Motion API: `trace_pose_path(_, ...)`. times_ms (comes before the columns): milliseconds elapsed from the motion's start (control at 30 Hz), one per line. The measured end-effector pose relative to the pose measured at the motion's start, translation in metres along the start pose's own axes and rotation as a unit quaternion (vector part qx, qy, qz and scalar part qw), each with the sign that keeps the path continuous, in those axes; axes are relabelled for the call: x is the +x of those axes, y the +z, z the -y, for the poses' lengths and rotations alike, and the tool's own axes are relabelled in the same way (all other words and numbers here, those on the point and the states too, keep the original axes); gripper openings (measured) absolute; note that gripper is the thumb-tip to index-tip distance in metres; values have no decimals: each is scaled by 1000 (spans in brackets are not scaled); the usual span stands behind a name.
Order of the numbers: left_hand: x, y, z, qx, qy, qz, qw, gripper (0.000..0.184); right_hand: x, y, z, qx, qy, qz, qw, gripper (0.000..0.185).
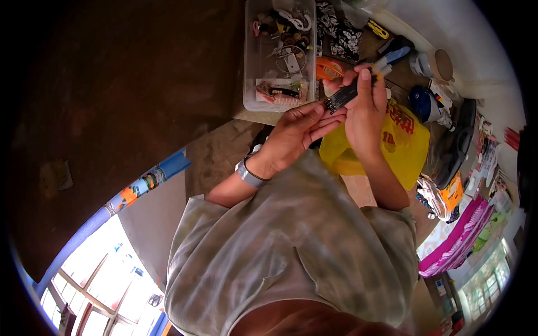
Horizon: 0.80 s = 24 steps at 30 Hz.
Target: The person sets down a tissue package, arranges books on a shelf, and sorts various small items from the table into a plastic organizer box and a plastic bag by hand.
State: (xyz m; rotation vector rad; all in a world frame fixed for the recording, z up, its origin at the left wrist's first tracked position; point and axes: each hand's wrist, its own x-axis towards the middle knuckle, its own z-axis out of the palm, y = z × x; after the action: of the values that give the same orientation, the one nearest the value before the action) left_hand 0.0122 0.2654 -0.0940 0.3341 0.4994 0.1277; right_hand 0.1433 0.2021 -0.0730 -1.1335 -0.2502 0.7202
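Note:
My right hand [365, 115] is wrapped around a bundle of thin black pens [343, 99], thumb pointing up along them. The pens slant, with their pale narrow tips toward the lower left. My left hand [300, 126] wears a grey band [249, 175] on its wrist. Its thumb and fingers meet the tip end of the bundle, the fingers stretched out beneath it. Just beyond my right hand, a blue and white object [395, 56] shows in part; I cannot tell whether it is held. A yellow plastic bag [400, 148] with red print lies below my right forearm.
A clear plastic box [249, 67] of small trinkets stands beyond my left hand. Nearby are orange scissors-like handles [329, 68], black-and-white patterned cloth [343, 36] and a blue object [423, 103]. A dark panel [129, 84] fills the left; a purple cloth [457, 241] is at right.

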Motion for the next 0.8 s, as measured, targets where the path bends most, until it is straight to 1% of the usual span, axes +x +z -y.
trace_pose_path(33,0,2,3,-2,4,-12,1000,34,-5,0,-1,0,1,-1,1000,19)
trace_pose_path(100,-1,6,8,-13,6,-12,1000,33,-16,-2,-8,-65,-79,19,995,19)
trace_pose_path(133,-1,9,9,-15,-3,-42,999,33,-21,-4,-10,-118,-91,61,987,16)
trace_pose_path(167,0,12,10,-18,-10,-72,997,32,-25,-11,-18,-118,-90,62,987,16)
trace_pose_path(200,1,11,12,-21,-8,-75,997,32,-29,-18,-26,-198,-147,102,964,11)
trace_pose_path(233,2,10,14,-25,-27,-90,995,31,-31,-24,-32,-276,-202,142,929,8)
trace_pose_path(267,3,9,16,-29,-46,-105,993,31,-34,-26,-36,-285,-223,142,921,8)
trace_pose_path(300,3,11,19,-30,-44,-107,993,31,-36,-28,-39,-284,-222,145,921,8)
trace_pose_path(367,5,17,22,-30,-38,-107,993,34,-38,-32,-41,-259,-216,86,938,9)
trace_pose_path(400,4,20,22,-30,-38,-108,993,34,-40,-32,-39,-259,-215,86,938,9)
trace_pose_path(467,3,26,20,-46,-33,-88,995,35,-42,-32,-33,-310,-201,77,926,11)
trace_pose_path(500,2,29,19,-46,-34,-87,995,35,-43,-30,-30,-311,-202,76,926,11)
trace_pose_path(567,1,36,20,-22,-43,-98,994,36,-43,-28,-20,-367,-162,59,914,13)
trace_pose_path(600,2,36,24,-21,-48,-90,995,36,-40,-31,-12,-371,-166,53,912,13)
trace_pose_path(667,8,35,33,-19,21,-69,997,37,-30,-50,16,-411,-221,45,883,17)
trace_pose_path(700,7,34,32,-21,8,-58,998,37,-22,-54,45,-461,-203,15,864,20)
trace_pose_path(733,6,28,23,128,42,7,991,36,-10,-63,70,-508,-185,-14,841,22)
trace_pose_path(767,5,22,13,274,81,72,955,35,11,-91,78,-603,-229,-13,764,28)
trace_pose_path(800,4,18,7,348,113,81,927,31,29,-129,75,-654,-213,1,726,29)
